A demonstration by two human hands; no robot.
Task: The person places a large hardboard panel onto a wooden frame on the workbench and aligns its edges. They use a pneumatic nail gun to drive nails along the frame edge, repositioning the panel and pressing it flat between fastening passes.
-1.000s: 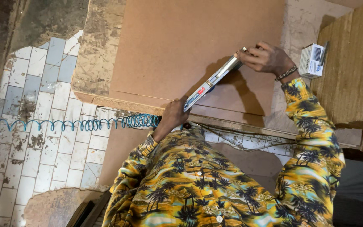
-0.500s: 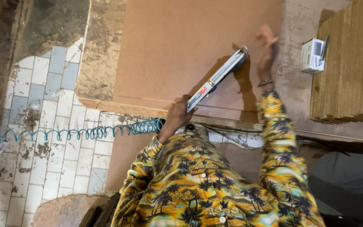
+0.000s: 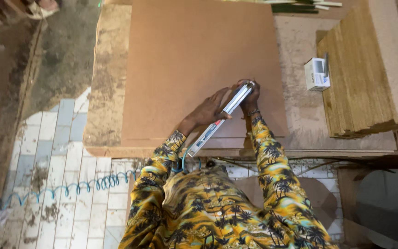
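Long silver pneumatic stapler [image 3: 222, 121] lay diagonally on the brown fibreboard sheet [image 3: 194, 60], nose away from the body. Right hand [image 3: 249, 95] was clamped round its far end; left hand [image 3: 208, 110] rested open along its middle, nearer the coiled blue hose [image 3: 93, 184].

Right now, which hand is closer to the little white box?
The right hand. It grips the front tip of the long silver air tool, nearer the small white box on the workbench. The left hand rests on the tool's middle, farther away.
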